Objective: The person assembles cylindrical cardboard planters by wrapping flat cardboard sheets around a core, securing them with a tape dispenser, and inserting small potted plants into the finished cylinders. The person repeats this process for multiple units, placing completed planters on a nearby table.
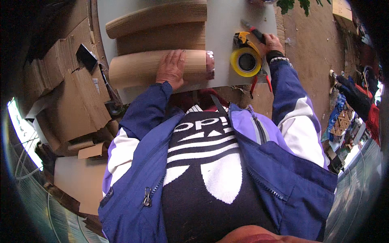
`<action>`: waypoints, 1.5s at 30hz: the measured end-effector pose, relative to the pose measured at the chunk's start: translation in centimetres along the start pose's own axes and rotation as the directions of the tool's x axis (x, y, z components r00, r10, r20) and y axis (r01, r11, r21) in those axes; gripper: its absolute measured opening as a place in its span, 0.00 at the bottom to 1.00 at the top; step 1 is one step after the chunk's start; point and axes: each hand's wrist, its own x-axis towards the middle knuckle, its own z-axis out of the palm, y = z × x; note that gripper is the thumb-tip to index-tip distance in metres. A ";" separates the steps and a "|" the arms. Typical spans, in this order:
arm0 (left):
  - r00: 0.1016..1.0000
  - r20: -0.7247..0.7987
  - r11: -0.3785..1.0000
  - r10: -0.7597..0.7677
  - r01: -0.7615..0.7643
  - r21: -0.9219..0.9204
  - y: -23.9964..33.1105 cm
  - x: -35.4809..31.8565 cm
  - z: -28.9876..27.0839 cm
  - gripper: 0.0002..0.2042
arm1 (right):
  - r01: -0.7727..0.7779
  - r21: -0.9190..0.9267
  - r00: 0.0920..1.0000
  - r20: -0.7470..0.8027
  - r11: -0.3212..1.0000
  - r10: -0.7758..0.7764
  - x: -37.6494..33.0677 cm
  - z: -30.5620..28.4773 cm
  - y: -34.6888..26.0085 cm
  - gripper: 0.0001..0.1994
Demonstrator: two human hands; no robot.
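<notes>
My left hand lies flat, fingers together and stretched out, on a rolled piece of corrugated cardboard. The roll wraps round something dark reddish in clear plastic, which pokes out at the right end. Behind the roll, the rest of the cardboard sheet lies on the table and curls up at its far edge. My right hand closes on the black handle end of a knife with a red part and a grey blade pointing away to the left. A yellow tape dispenser sits beside this hand.
Red-handled pliers lie at the front right edge of the grey table. Flattened cardboard is piled at the left, with a dark flat object on it. Green leaves hang at the far right.
</notes>
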 end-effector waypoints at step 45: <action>0.985 -0.167 0.998 -0.050 0.056 0.036 0.5 -1.3 0.7 0.39 | 0.412 0.428 0.910 -0.240 0.804 -0.338 1.1 -4.2 -16.8 0.37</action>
